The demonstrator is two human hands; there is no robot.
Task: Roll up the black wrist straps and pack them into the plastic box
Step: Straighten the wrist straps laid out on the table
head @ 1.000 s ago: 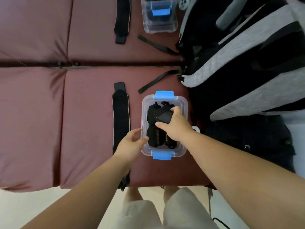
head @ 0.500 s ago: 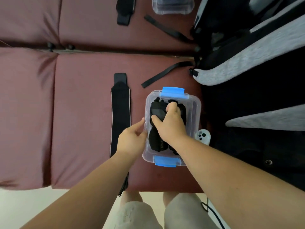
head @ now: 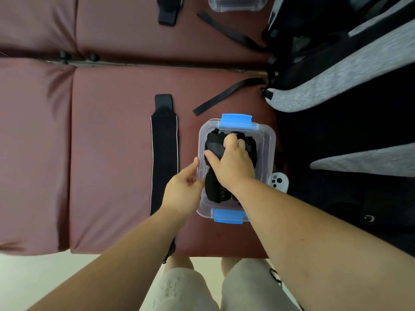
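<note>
A clear plastic box [head: 268, 151] with blue latches sits on the maroon cushion. Several rolled black wrist straps lie inside it. My right hand [head: 233, 163] reaches into the box and grips one rolled strap [head: 214, 148] at the far left corner, fingers and thumb curled round it. My left hand [head: 182, 190] touches the box's left wall with thumb and fingers, steadying it. Another rolled strap [head: 216, 190] with white lettering lies at the near end. One unrolled black strap [head: 165, 153] lies flat to the left of the box.
A grey and black backpack [head: 336, 70] fills the right side, its loose webbing [head: 226, 96] trailing toward the box. A second plastic box [head: 238, 3] and another black strap [head: 168, 10] lie at the far edge. A small white controller [head: 278, 180] sits right of the box.
My right hand has pushed the rolled strap deeper into the far left corner of the box. The left hand stays against the box wall. The view has shifted slightly downward.
</note>
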